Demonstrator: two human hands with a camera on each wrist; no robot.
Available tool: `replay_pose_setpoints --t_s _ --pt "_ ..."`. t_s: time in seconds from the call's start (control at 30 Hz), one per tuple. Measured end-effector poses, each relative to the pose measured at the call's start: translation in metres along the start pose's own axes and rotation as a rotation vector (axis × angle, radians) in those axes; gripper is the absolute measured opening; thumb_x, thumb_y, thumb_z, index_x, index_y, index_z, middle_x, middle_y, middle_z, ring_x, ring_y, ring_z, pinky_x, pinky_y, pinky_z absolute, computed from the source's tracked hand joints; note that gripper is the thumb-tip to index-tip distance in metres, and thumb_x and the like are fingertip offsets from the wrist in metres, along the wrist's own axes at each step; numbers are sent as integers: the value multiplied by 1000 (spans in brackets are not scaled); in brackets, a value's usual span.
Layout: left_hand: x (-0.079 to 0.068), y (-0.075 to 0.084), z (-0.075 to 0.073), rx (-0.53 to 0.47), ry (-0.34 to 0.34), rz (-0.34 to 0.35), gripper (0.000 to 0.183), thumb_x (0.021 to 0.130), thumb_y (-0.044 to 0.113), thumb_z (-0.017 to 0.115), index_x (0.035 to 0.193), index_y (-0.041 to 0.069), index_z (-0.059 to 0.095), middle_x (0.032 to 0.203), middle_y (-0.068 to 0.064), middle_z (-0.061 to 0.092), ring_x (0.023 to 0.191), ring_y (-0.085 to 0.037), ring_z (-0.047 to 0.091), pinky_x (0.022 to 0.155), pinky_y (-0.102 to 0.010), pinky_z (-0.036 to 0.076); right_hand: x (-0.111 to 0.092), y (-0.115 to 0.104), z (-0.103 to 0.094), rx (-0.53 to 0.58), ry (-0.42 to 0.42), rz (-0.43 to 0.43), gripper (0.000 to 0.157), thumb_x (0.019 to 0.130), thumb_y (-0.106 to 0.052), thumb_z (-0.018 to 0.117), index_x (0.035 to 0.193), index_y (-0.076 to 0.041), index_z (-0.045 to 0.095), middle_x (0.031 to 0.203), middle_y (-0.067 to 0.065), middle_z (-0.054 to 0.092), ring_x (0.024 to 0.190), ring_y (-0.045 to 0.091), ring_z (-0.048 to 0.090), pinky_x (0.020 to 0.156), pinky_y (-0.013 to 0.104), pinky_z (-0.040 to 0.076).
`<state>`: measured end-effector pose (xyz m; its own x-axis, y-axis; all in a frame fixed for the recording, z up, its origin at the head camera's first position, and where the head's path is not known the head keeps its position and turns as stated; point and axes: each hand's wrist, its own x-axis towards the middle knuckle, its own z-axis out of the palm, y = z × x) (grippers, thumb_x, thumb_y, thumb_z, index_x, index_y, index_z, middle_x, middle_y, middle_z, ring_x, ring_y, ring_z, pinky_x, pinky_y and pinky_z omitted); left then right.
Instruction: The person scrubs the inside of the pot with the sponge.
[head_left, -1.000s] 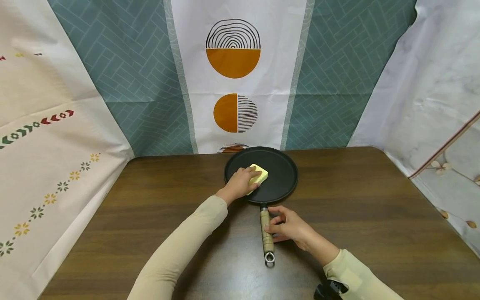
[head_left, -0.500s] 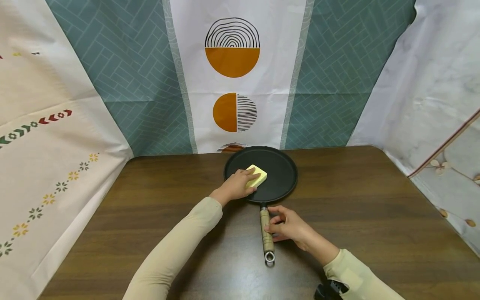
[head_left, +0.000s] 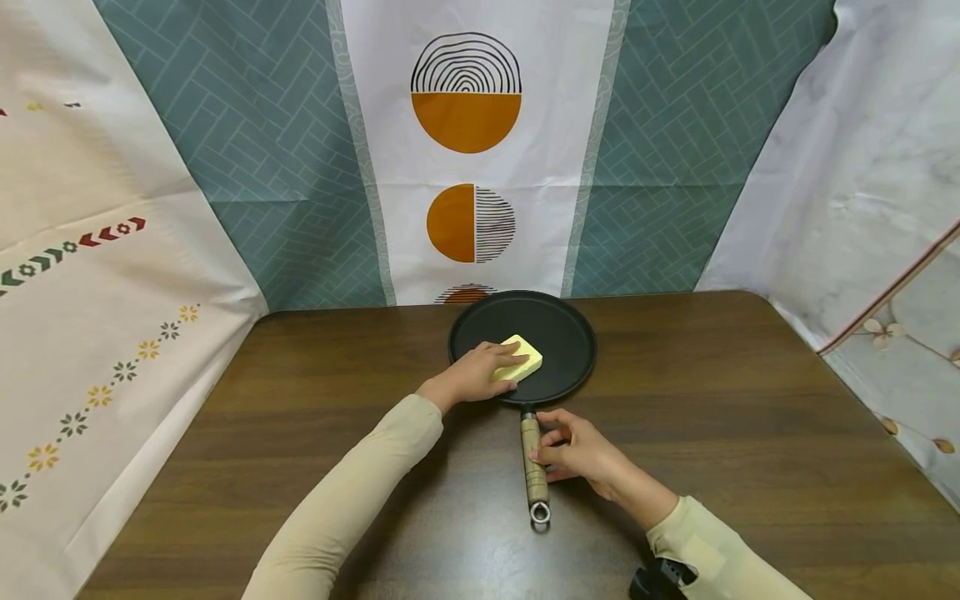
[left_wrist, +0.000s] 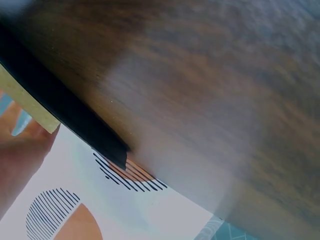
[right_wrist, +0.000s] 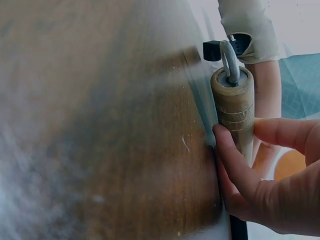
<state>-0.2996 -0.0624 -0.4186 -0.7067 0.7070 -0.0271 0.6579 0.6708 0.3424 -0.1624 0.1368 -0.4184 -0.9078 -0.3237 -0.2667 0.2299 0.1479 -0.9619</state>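
Observation:
A flat black pan [head_left: 566, 337] lies on the table near its back edge, its wooden handle [head_left: 534, 479] pointing toward me. My left hand [head_left: 468, 377] grips a yellow sponge [head_left: 529, 358] against the pan's surface, left of and below its middle. Thumb and fingers of my right hand [head_left: 588, 457] pinch the handle from the right side. In the right wrist view, the handle [right_wrist: 234, 107] ends in a metal ring [right_wrist: 230, 62] and sits between thumb and fingertips. The left wrist view catches the sponge's edge [left_wrist: 31, 102] over the dark pan rim [left_wrist: 65, 107].
The brown wooden table [head_left: 712, 417] extends to both sides of the pan. A patterned cloth [head_left: 480, 167] hangs behind its back edge, with light cloths at left and right. A small black device [head_left: 660, 577] sits at my right wrist.
My left hand has slid the sponge slightly left, then back right and a little toward me on the pan. The right hand and the handle stay in place.

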Motion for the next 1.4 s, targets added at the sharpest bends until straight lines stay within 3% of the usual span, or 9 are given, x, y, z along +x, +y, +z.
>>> replay_pose_setpoints --t_s 0.37,0.47,0.67,0.9,1.4 --pt "6 3 1 -30 -33 106 51 96 25 61 144 18 47 155 -4 30 138 -31 33 111 -46 28 1 -2 0 0 -11 6 63 86 -1 67 140 8 35 100 17 51 78 20 59 71 41 57" --pt "8 5 0 -20 -58 104 52 96 26 61 145 19 46 156 -3 29 140 -29 30 111 -48 27 1 -3 0 5 -16 8 64 86 -1 67 140 8 34 101 17 51 78 19 58 71 41 57" --pt "4 6 -6 6 -103 48 53 95 30 61 145 24 45 156 2 28 142 -25 27 107 -62 24 1 -2 0 1 -29 8 65 86 -2 67 140 8 34 101 17 51 79 19 59 72 41 57" --pt "2 6 -5 3 -85 92 51 96 26 61 144 21 47 156 -1 30 141 -28 29 109 -55 28 1 0 -2 0 -8 15 64 85 -2 68 139 7 36 101 17 51 79 20 59 72 40 57" --pt "8 15 3 23 -87 105 51 97 27 59 145 24 45 156 2 28 141 -31 28 108 -60 25 2 0 -1 9 -15 1 63 85 -1 67 139 8 35 101 18 51 77 19 59 70 41 57"
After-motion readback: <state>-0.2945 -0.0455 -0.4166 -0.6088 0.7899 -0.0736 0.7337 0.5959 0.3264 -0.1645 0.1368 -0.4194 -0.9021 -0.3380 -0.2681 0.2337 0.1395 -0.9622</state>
